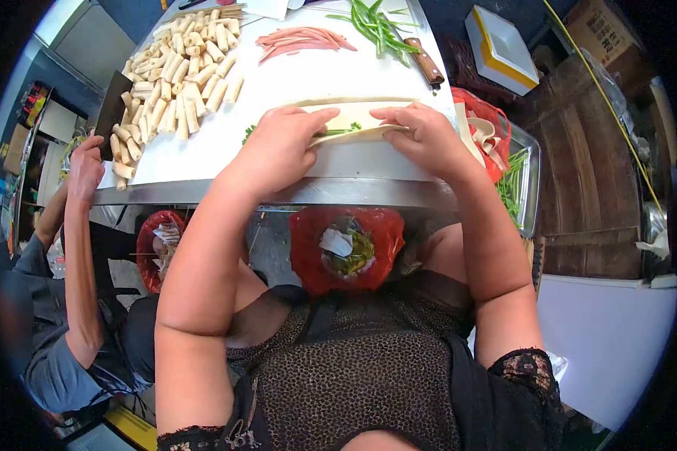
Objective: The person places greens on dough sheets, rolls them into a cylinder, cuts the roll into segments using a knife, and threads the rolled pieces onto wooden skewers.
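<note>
A pale, thin sheet like tofu skin (353, 113) lies at the near side of the white table, its front edge lifted and folding over. My left hand (282, 146) pinches that edge at the left, thumb and fingers closed on it. At the right end, my right hand (423, 137) grips the same edge. Leafy green herb sprigs (355, 126) lie inside the fold, and more leaves stick out beyond my left hand. Farther back are pink meat-like strips (302, 43) and long green pepper strips (376, 26).
Many short pale rolls (177, 75) are heaped at the left. A co-worker's hand (88, 165) is by a dark board there. A wooden-handled knife (426, 64) lies at the right edge, near a red bag (496, 120) and metal tray (532, 180). Below hangs a red bin bag (305, 252).
</note>
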### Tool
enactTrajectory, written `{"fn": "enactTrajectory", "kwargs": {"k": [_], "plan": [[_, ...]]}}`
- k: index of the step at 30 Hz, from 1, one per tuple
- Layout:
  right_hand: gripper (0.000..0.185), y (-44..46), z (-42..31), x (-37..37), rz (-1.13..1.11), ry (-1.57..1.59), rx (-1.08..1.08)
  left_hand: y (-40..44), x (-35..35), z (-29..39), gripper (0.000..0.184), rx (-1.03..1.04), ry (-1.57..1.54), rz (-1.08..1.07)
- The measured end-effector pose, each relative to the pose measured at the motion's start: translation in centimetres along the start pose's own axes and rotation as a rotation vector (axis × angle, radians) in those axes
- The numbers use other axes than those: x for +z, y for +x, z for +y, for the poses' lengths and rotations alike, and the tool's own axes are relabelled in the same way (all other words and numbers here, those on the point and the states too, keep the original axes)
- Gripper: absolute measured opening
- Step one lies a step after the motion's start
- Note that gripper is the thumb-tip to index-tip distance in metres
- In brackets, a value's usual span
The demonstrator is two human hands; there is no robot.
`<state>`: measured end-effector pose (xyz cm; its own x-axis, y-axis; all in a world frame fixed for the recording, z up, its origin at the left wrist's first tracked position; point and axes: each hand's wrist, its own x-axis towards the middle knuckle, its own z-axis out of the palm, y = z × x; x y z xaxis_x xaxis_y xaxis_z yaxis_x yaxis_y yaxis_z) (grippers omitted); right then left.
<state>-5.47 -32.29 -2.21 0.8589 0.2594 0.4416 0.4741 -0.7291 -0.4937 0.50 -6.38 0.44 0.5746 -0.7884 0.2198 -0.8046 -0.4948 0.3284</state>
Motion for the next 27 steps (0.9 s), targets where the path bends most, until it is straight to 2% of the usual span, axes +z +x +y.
{"fn": "enactTrajectory", "kwargs": {"k": [1,3,7,12,15,19,21,25,27], "plan": [[0.036,0.0,0.0,-0.2,0.002,0.001,0.004,-0.1,-0.1,0.0,0.056,0.002,0.0,-0.004],[0.036,0.0,-0.1,-0.4,-0.106,0.121,0.169,-0.6,-0.2,0.0,0.057,-0.017,-0.051,-0.038],[0.035,-0.2,0.0,-0.2,-0.104,0.166,0.221,-0.8,0.0,-0.3,0.056,-0.059,-0.07,-0.071],[0.034,0.0,-0.2,-0.3,-0.093,0.252,0.309,-0.2,0.8,-1.1,0.042,-0.13,-0.148,0.076],[0.035,0.1,-0.4,-0.1,-0.058,0.195,0.371,0.2,0.9,-1.5,0.043,-0.247,-0.246,0.069],[0.037,0.0,0.0,0.6,0.005,0.091,0.344,1.0,0.6,-1.7,0.049,-0.37,-0.274,0.037],[0.037,0.0,0.5,1.3,0.087,-0.042,0.21,1.3,0.2,-1.6,0.056,-0.299,-0.132,0.063],[0.037,0.2,-0.6,1.4,0.079,-0.109,0.25,1.2,0.5,-1.0,0.061,-0.33,0.052,0.147],[0.033,0.2,-0.3,1.6,0.182,-0.374,-0.022,1.0,1.1,-1.3,0.045,0.032,0.44,0.455]]}}
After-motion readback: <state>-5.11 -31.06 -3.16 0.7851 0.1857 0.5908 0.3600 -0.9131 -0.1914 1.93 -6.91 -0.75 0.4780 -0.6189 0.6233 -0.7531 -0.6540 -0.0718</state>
